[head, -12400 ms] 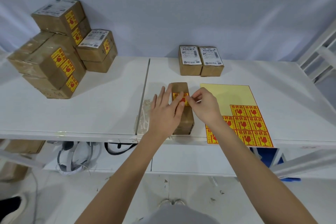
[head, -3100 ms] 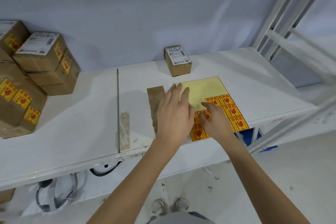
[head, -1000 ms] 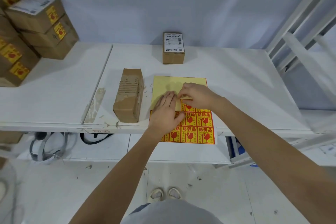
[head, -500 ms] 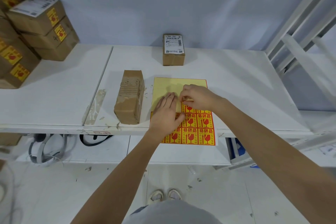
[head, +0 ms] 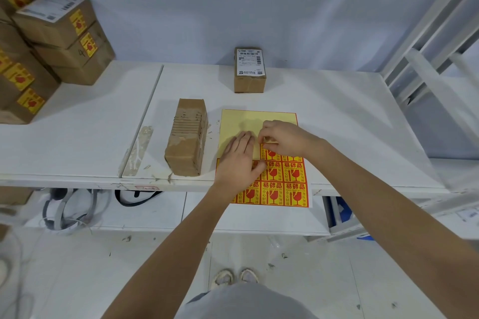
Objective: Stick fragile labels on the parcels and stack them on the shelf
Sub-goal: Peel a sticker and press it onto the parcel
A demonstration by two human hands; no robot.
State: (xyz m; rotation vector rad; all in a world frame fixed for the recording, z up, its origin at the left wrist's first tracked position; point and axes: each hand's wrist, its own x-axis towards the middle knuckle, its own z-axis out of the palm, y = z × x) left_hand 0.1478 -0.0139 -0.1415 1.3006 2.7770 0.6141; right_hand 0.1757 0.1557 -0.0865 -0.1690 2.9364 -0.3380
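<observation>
Now your left hand [head: 239, 160] lies flat on the label sheet [head: 243, 124], fingers straight and close together, pinning it to the shelf [head: 337, 116], while your right hand [head: 282, 138] curls its fingertips together at the top edge of the remaining red-and-yellow labels [head: 294, 193], pinching what looks like a label corner; the pinch itself is too small to read for certain. Compared with a second ago, very little has shifted: both hands sit in the same spots on the sheet, so the peel is probably only just starting and no label has come free yet. Three seconds back your hands had only just reached the sheet, so you have since settled into the hold-and-peel grip. The bare parcel [head: 188, 137] lies just left of the sheet, apart from both hands, with no label on its visible faces. A second parcel [head: 249, 70] sits far back by the wall, also without a fragile label that you can see. The finished stack [head: 51, 46] at far left shows yellow labels. Once the label lifts cleanly, your likely move is to carry it left to the near parcel; watch that the thin sticker does not curl onto itself.
</observation>
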